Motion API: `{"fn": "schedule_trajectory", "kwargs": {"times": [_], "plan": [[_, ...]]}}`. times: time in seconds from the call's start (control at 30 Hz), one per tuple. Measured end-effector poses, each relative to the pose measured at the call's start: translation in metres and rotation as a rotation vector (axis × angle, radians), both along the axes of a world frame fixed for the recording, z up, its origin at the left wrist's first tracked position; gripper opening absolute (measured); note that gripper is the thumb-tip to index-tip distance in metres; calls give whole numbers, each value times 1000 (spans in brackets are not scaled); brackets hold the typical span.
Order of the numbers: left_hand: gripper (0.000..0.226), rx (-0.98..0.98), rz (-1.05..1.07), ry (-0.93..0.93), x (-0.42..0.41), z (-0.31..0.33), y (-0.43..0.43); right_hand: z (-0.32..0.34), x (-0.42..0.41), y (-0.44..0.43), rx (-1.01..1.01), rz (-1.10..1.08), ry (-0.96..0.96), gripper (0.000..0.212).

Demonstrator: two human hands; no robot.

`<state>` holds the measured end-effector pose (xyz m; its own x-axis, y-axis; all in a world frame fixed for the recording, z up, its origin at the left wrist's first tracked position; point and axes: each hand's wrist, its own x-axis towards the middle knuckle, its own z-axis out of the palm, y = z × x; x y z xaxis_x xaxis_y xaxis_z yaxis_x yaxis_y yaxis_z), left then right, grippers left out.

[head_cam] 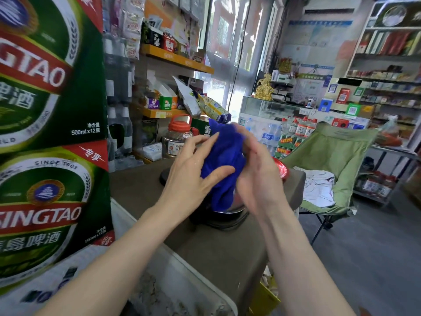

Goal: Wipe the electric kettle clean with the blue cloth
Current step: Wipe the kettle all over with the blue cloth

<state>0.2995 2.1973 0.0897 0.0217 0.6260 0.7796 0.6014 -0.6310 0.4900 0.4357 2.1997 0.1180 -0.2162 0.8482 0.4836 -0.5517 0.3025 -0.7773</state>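
Kettle (pixel 224 210) at frame centre is sitting under the blue cloth (pixel 224 160) I'm bunching between left hand (pixel 193 176) and right hand (pixel 255 169); pushing sideways could be tipping it off its base.

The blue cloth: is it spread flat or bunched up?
Bunched up. The blue cloth is crumpled between the left hand and right hand, folds hanging down.

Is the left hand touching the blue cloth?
Touching. The head view shows the left hand with its thumb pressed across the bunched blue cloth, fingers along its side.
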Motion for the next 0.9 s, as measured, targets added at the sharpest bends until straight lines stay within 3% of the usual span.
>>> {"fn": "schedule_trajectory", "kwargs": {"times": [0.07,0.13,0.2,0.27,0.33,0.4,0.5,0.6,0.73,0.9], "plan": [[43,54,-4,-11,-3,1,-3,8,5,0,22,-49,-120,42],[24,96,-21,-93,-4,2,-7,13,7,3,115,-286,-357,42],[18,106,-28,-269,-10,7,-9,16,12,11,283,-639,-540,39],[25,145,93,-436,-25,17,-4,16,22,25,454,-943,-739,35],[25,98,262,-408,-37,28,7,16,27,43,535,-988,-991,38],[17,-48,237,-270,-30,34,20,9,23,58,570,-915,-1160,40],[26,-136,133,-75,5,27,34,-4,18,70,606,-831,-1106,37],[34,-120,117,-72,11,11,38,-9,22,75,609,-823,-1080,38],[20,-180,96,-86,2,-45,23,-9,21,75,579,-795,-1079,38],[32,-290,40,1,-5,-79,14,-5,16,64,498,-786,-1074,39]]}}
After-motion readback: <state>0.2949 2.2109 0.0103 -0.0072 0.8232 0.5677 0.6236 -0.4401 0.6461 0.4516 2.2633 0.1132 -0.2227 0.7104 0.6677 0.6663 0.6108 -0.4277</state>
